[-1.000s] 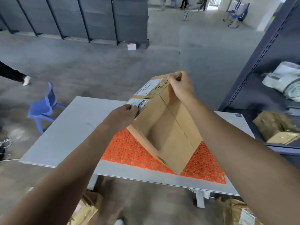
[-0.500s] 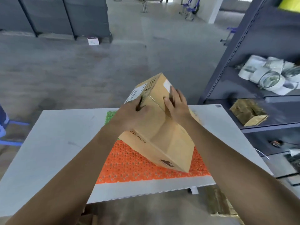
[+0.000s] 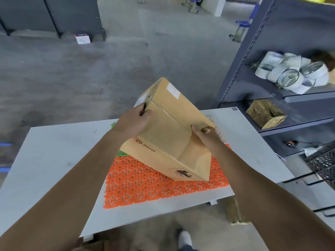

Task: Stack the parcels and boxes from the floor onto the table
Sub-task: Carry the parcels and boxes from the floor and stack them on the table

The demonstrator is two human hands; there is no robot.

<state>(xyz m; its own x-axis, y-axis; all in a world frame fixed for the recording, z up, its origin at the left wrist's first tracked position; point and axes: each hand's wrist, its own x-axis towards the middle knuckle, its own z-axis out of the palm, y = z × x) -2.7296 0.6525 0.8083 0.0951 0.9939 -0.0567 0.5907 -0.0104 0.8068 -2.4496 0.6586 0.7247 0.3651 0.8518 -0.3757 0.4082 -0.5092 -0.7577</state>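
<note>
A brown cardboard box (image 3: 170, 134) with white labels is tilted over the orange mat (image 3: 154, 185) on the white table (image 3: 54, 153). Its near lower corner is close to the mat; whether it touches I cannot tell. My left hand (image 3: 135, 122) grips the box's left upper edge, fingers curled over it. My right hand (image 3: 206, 135) grips its right side edge, thumb on top. A green mat piece (image 3: 121, 154) shows under the box's left side.
A dark metal shelf rack (image 3: 272, 51) stands at the right with tape rolls (image 3: 290, 73) and a wrapped parcel (image 3: 265, 113). A black mesh basket (image 3: 324, 160) is at the far right. A parcel (image 3: 233, 211) lies under the table's near right edge.
The box has turned and come lower over the orange mat. My right hand slid from the far top edge to the right side. The view has swung right.
</note>
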